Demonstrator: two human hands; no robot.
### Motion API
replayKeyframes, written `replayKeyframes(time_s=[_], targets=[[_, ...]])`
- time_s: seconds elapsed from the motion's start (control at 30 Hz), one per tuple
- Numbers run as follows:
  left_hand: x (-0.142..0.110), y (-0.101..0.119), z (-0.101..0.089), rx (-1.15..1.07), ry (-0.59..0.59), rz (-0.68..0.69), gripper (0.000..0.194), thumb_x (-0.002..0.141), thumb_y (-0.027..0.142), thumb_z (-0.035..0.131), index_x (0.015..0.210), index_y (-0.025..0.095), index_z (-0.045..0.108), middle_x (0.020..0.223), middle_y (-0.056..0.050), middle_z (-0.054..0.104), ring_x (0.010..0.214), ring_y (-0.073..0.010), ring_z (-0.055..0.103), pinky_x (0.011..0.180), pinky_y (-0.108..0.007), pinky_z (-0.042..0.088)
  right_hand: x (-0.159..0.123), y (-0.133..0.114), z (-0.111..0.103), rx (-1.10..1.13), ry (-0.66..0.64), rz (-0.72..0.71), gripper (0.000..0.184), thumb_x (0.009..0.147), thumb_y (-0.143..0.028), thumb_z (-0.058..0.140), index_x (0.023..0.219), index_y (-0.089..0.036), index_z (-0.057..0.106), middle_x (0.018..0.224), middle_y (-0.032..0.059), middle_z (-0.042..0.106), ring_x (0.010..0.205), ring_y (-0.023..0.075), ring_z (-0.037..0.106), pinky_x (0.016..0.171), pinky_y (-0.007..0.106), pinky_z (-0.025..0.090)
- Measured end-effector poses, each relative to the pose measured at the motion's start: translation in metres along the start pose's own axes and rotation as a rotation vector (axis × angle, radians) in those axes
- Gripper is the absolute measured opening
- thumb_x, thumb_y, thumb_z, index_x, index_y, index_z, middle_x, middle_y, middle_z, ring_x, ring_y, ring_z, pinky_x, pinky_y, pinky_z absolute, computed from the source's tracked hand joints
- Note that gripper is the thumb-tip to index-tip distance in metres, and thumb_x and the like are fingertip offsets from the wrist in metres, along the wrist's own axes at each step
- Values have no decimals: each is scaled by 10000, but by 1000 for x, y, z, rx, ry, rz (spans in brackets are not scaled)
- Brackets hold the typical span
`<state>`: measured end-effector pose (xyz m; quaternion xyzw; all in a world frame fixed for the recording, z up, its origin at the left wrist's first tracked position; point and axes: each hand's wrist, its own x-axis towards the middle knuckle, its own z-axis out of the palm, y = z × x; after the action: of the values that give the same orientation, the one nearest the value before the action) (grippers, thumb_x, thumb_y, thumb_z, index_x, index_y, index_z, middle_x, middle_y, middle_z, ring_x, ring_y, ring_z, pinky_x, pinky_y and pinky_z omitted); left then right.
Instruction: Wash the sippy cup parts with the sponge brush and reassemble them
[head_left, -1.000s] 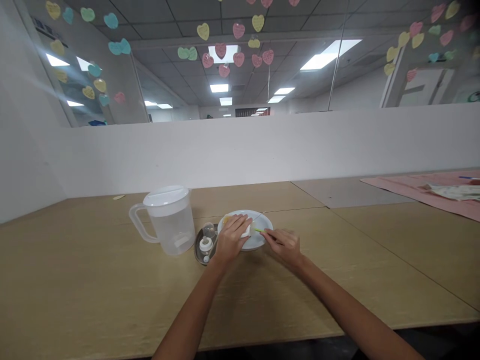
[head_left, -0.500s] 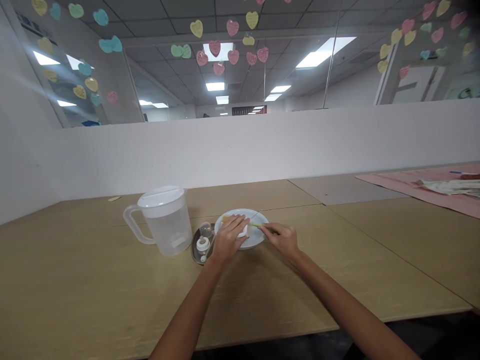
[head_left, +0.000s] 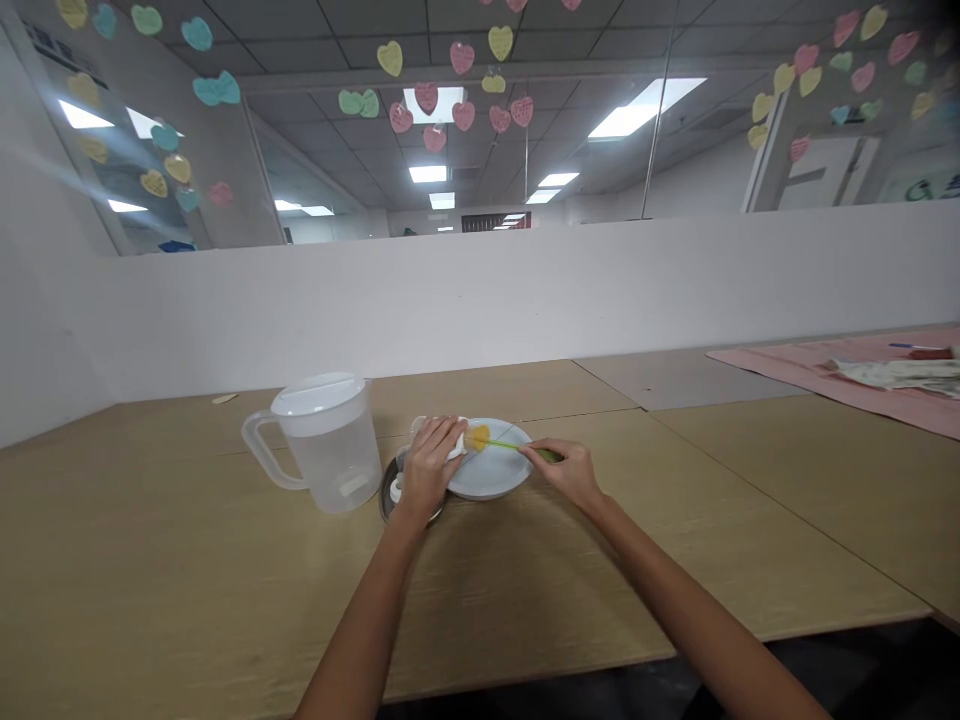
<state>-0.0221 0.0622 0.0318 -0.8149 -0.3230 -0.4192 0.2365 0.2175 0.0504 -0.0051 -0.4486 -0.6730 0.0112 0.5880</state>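
Note:
My left hand (head_left: 433, 455) is wrapped round a clear baby bottle (head_left: 417, 424), whose white rim end shows to the right of my fingers. Pinched in my right hand (head_left: 566, 468) is a bottle brush with a thin green handle (head_left: 506, 444) and a yellow sponge head (head_left: 478, 437). The sponge lies just outside the bottle's mouth, over a white bowl (head_left: 499, 482). Below my left hand, a metal tray (head_left: 387, 500) holds a white-ringed bottle teat (head_left: 396, 488), partly covered by the hand.
A lidded clear plastic jug (head_left: 334, 450) stands left of the tray. A pink cloth (head_left: 795, 362) with items on it lies far right. Behind the wooden table (head_left: 570, 600) rises a white wall (head_left: 465, 310) with glass above.
My left hand has shifted left with the bottle, over the tray. The yellow sponge head and much of the green handle now show between my hands. My right hand has barely moved.

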Motion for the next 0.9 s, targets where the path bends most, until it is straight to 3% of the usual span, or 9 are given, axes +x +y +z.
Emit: replayKeyframes(time_s=[0.13, 0.27, 0.4, 0.53, 0.63, 0.7, 0.8, 0.9], targets=[[-3, -10, -4, 103, 15, 28, 418, 840, 133, 475, 1253, 191, 505, 1216, -95, 601, 1172, -237, 516, 1060, -499, 332, 15, 21, -12, 115, -151, 160, 363, 704, -507, 612, 665, -159, 709, 623, 54, 690, 575, 177, 626, 539, 261, 469], [-4, -18, -6, 161, -26, 107, 449, 827, 43, 400, 1226, 197, 537, 1198, -89, 613, 1180, -229, 512, 1055, -478, 339, 20, 50, -18, 132, -13, 339, 434, 737, -518, 539, 682, -116, 693, 468, 40, 598, 420, 133, 509, 419, 235, 355], [-2, -15, -5, 178, -84, 176, 394, 828, 38, 407, 1150, 170, 592, 1149, -114, 635, 1131, -234, 545, 1014, -457, 387, 14, 72, -17, -155, 72, 563, 340, 771, -406, 494, 739, -123, 680, 546, 57, 628, 451, 138, 512, 435, 233, 320], [0, -7, -6, 147, -127, 176, 370, 818, 28, 431, 1100, 180, 617, 1119, -113, 647, 1099, -231, 560, 998, -457, 397, 5, 76, -10, -467, -50, 551, 220, 761, -244, 476, 755, -151, 675, 661, 82, 660, 552, 159, 565, 482, 234, 324], [1, -4, -8, 114, -88, 93, 353, 824, 91, 480, 1144, 193, 588, 1144, -110, 634, 1113, -237, 550, 1012, -464, 379, 1, 72, -5, -578, -178, 495, 186, 742, -189, 489, 735, -151, 671, 685, 96, 662, 592, 175, 587, 493, 241, 323], [3, -4, -11, 91, 20, -21, 345, 828, 217, 543, 1170, 187, 564, 1147, -112, 628, 1120, -253, 542, 1013, -471, 374, 0, 69, -2, -606, -241, 481, 164, 723, -175, 512, 741, -156, 674, 678, 87, 665, 607, 175, 600, 486, 235, 307], [6, 1, -14, 30, 236, -260, 483, 775, 422, 616, 1179, 167, 543, 1082, -119, 643, 1058, -267, 567, 937, -445, 439, -1, 64, 0, -632, -314, 473, 145, 686, -168, 544, 741, -166, 678, 669, 75, 671, 613, 171, 611, 470, 228, 278], [7, 14, -14, -53, 333, -430, 591, 740, 517, 619, 1203, 165, 514, 997, -105, 653, 925, -247, 606, 809, -394, 497, -1, 61, 2, -648, -368, 458, 143, 666, -166, 553, 737, -166, 677, 692, 79, 680, 621, 175, 617, 465, 229, 272]])
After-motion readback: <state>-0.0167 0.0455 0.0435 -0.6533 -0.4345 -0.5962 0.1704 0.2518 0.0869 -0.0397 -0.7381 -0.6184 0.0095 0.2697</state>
